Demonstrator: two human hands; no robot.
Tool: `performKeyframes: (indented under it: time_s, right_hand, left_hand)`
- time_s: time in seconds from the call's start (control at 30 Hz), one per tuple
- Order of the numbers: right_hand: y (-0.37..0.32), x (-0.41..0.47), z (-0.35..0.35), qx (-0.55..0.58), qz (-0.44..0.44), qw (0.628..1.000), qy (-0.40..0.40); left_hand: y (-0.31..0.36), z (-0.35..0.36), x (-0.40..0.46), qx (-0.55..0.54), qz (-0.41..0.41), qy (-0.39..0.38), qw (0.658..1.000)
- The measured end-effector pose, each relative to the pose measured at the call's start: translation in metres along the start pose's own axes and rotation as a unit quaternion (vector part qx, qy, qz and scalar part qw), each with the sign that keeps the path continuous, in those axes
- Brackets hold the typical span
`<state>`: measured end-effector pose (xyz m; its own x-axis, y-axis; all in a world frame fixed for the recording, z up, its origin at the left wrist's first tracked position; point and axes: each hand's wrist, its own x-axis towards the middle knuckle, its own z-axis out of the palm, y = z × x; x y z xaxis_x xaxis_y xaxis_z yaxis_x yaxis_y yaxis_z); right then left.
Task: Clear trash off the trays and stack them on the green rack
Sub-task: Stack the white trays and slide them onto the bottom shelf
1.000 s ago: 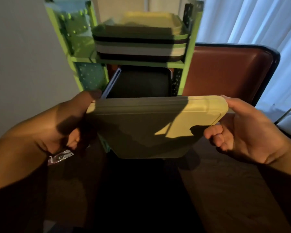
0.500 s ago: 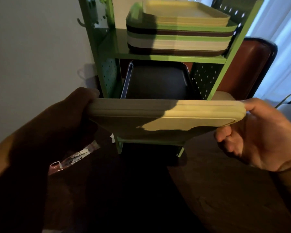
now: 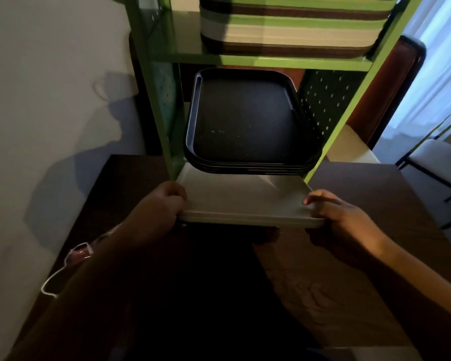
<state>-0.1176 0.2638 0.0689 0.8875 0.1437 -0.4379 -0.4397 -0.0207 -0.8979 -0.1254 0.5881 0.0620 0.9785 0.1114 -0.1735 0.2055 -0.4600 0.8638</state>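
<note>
My left hand [image 3: 164, 204] and right hand [image 3: 333, 212] each pinch a near corner of the pale tray [image 3: 245, 201], its far edge apparently tucked under the black trays [image 3: 245, 118] in the green rack [image 3: 156, 100].

Tray [image 3: 241, 201] held between hands at the rack [image 3: 336, 142] front, under stacked trays [image 3: 245, 121], more trays [image 3: 287, 24] on the shelf above
</note>
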Motion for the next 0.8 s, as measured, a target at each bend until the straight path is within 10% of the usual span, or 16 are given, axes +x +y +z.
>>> performKeyframes:
  time_s: [0.33,0.6,0.8]
  right_hand:
    - [0.045,0.060,0.015,-0.227,0.118,0.967,0.019]
    - [0.062,0.084,0.019,-0.214,0.090,0.971,0.053]
    - [0.069,0.091,0.013,-0.417,0.020,0.905,0.085]
  left_hand:
    - [-0.066,0.069,0.026,-0.064,-0.151,0.054,0.985]
    - [-0.111,0.113,0.029,0.295,0.072,0.048,0.952]
    - [-0.091,0.113,0.042,0.403,0.110,0.009,0.908]
